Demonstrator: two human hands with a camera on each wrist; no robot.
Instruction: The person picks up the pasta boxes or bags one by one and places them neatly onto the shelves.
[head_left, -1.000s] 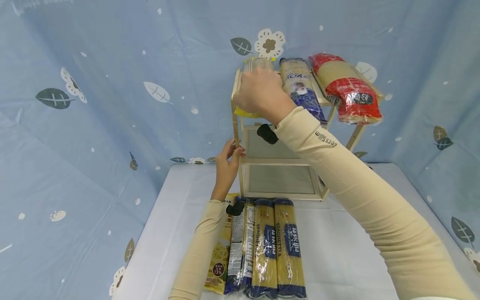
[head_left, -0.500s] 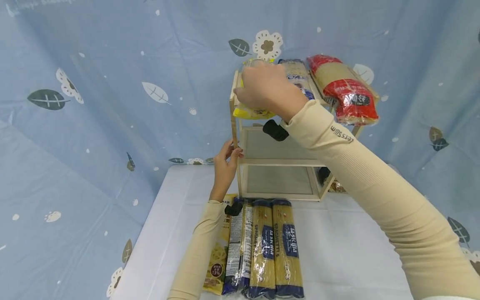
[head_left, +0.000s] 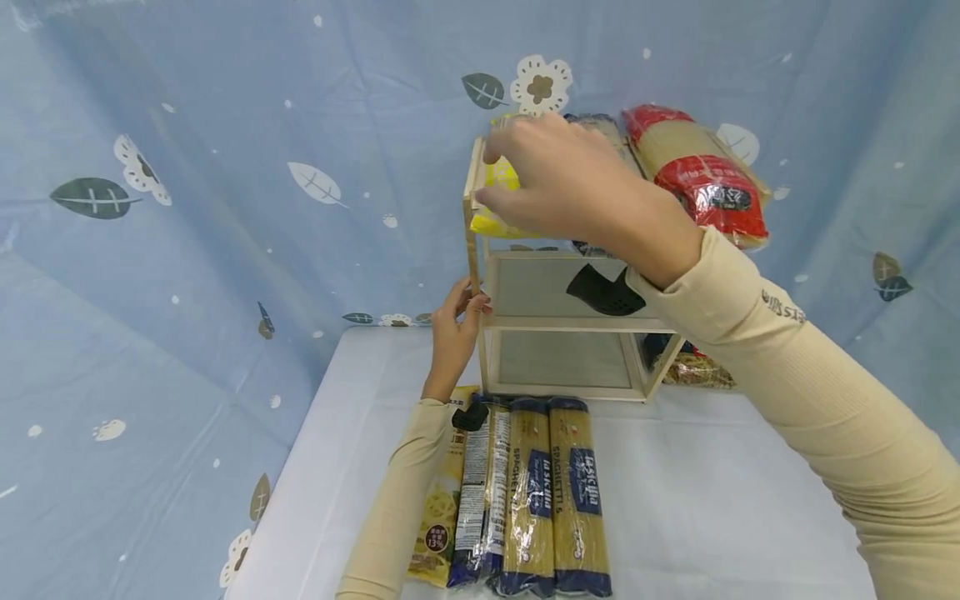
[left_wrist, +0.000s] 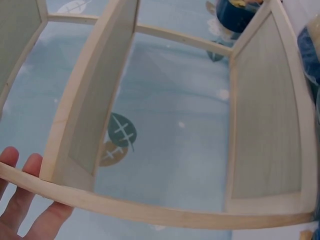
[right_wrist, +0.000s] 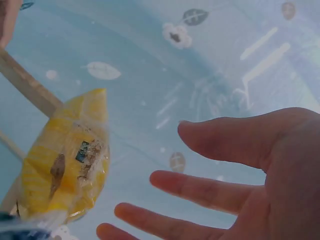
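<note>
Right hand (head_left: 577, 187) hovers with its grip spread, holding nothing, just beside the yellow pack (head_left: 497, 179) lying on the rack's (head_left: 562, 321) top shelf. Left hand (head_left: 455, 333) grips the rack's front-left post.

Open lower shelves of the wooden rack (head_left: 562, 325); top tier packet-crowded.

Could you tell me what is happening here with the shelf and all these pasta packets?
A person is stocking a small wooden rack on a white table. The left hand grips the rack's front left post. The right hand, fingers spread, hovers just off a yellow packet lying on the top shelf beside a red packet. Several spaghetti packets lie in a row on the table before the rack.
</note>
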